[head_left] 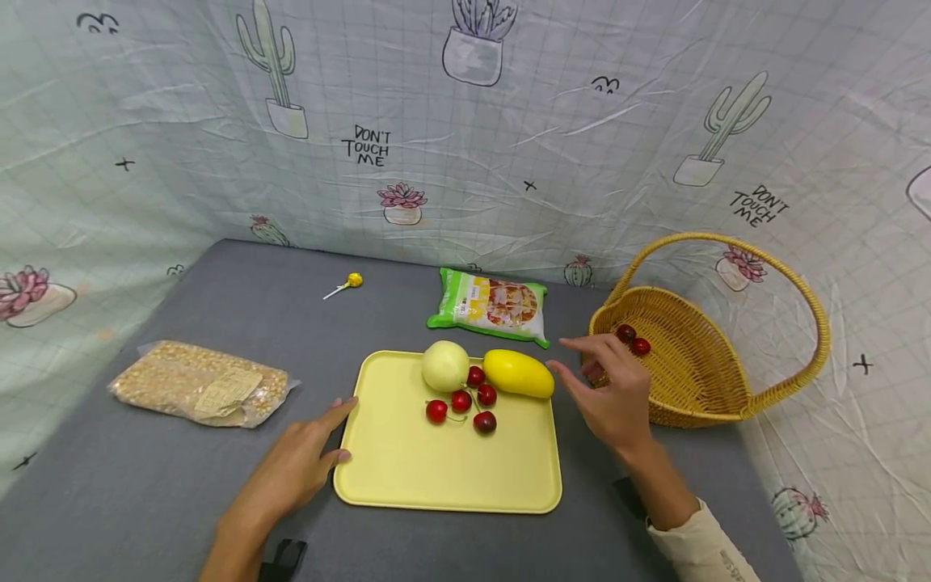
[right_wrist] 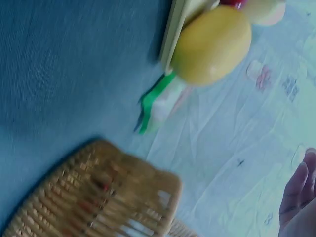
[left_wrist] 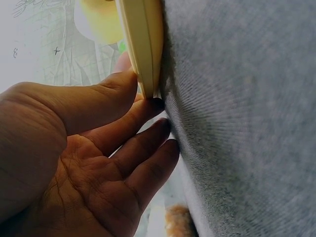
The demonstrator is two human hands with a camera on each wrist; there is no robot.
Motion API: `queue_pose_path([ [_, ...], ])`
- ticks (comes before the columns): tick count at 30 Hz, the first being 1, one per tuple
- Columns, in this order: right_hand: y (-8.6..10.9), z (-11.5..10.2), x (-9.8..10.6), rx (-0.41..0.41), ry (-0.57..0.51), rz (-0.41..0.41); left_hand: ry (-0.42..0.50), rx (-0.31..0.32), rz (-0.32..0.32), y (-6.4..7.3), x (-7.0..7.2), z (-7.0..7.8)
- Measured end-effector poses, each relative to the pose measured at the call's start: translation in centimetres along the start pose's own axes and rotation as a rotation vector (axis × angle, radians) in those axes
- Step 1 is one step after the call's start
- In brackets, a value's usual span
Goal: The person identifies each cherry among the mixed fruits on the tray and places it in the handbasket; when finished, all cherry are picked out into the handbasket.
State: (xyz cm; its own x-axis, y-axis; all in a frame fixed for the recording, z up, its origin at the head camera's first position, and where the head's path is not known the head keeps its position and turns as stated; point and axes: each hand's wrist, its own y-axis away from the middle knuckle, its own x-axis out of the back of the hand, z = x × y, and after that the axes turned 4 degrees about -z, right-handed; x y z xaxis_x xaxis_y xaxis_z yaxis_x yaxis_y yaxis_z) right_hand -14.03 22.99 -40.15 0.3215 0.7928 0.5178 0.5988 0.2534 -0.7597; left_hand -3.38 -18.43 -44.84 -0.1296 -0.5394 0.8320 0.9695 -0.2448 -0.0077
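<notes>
A yellow tray [head_left: 393,477] lies on the table, and my left hand [head_left: 294,465] touches its left rim with thumb and forefinger. In the left wrist view the thumb [left_wrist: 106,98] lies along the tray's side [left_wrist: 143,49], the other fingers near the tabletop. On the tray are several red cherries [head_left: 461,401], a pale round fruit [head_left: 445,366] and a yellow mango-like fruit [head_left: 519,373]. My right hand [head_left: 614,392] is between that fruit and a wicker basket [head_left: 698,356], holding nothing, thumb and forefinger spread. Dark cherries [head_left: 640,347] lie inside the basket.
A green-edged food packet [head_left: 494,305] lies behind the tray. Farther left is a yellow lollipop [head_left: 354,280]. A clear bag of yellow kernels [head_left: 204,382] rests at the left. The basket's tall handle [head_left: 807,299] arches up at the right; a patterned cloth [head_left: 465,162] hangs behind.
</notes>
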Motion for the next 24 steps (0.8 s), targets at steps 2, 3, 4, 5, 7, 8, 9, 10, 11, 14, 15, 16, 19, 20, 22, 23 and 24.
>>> queue_pose_path([
  [2,0.3,-0.5,-0.4,-0.001,-0.012,-0.04,-0.001,-0.001,0.005,0.0,0.0,0.0],
  [3,0.4,-0.8,-0.6,0.0,-0.01,-0.059,-0.002,-0.001,0.007,0.0,-0.1,0.0],
  [4,0.5,-1.0,-0.8,-0.004,-0.01,-0.078,-0.002,-0.002,0.008,0.1,-0.1,0.0],
  [5,0.7,-1.3,-1.0,-0.007,-0.016,-0.096,-0.001,-0.002,0.009,0.1,-0.1,0.0],
  [7,0.9,-1.7,-1.3,-0.016,-0.026,-0.134,0.0,0.001,0.008,0.1,-0.1,0.0],
  [8,1.1,-1.9,-1.5,-0.017,-0.032,-0.15,0.0,0.003,0.006,0.1,-0.1,0.1],
  [9,1.2,-2.1,-1.6,-0.021,-0.04,-0.167,-0.001,0.004,0.004,0.1,-0.1,0.1],
  [10,1.4,-2.3,-1.7,-0.024,-0.052,-0.183,0.001,0.006,0.003,0.1,-0.1,0.0],
  [11,1.5,-2.4,-1.9,-0.025,-0.061,-0.201,0.002,0.007,0.003,0.1,-0.1,0.0],
  [14,1.8,-2.8,-2.3,-0.019,-0.066,-0.251,0.005,0.008,0.002,0.0,0.0,0.0],
  [15,1.9,-2.9,-2.4,-0.018,-0.064,-0.269,0.006,0.008,0.002,0.0,-0.1,-0.1],
  [16,2.1,-3.0,-2.5,-0.014,-0.061,-0.284,0.007,0.009,0.003,0.0,-0.1,-0.1],
  [19,2.4,-3.3,-2.9,-0.016,-0.046,-0.333,0.005,0.011,0.003,0.0,-0.1,-0.1],
  [20,2.5,-3.3,-3.1,-0.019,-0.041,-0.351,0.007,0.009,0.003,0.1,-0.1,-0.1],
  [22,2.8,-3.5,-3.3,-0.033,-0.023,-0.395,0.012,0.008,0.005,0.1,-0.1,-0.1],
  [23,2.9,-3.6,-3.4,-0.042,-0.013,-0.42,0.016,0.006,0.006,0.1,-0.1,-0.1],
  [24,3.0,-3.7,-3.5,-0.052,-0.001,-0.446,0.019,0.005,0.006,0.1,-0.1,-0.1],
])
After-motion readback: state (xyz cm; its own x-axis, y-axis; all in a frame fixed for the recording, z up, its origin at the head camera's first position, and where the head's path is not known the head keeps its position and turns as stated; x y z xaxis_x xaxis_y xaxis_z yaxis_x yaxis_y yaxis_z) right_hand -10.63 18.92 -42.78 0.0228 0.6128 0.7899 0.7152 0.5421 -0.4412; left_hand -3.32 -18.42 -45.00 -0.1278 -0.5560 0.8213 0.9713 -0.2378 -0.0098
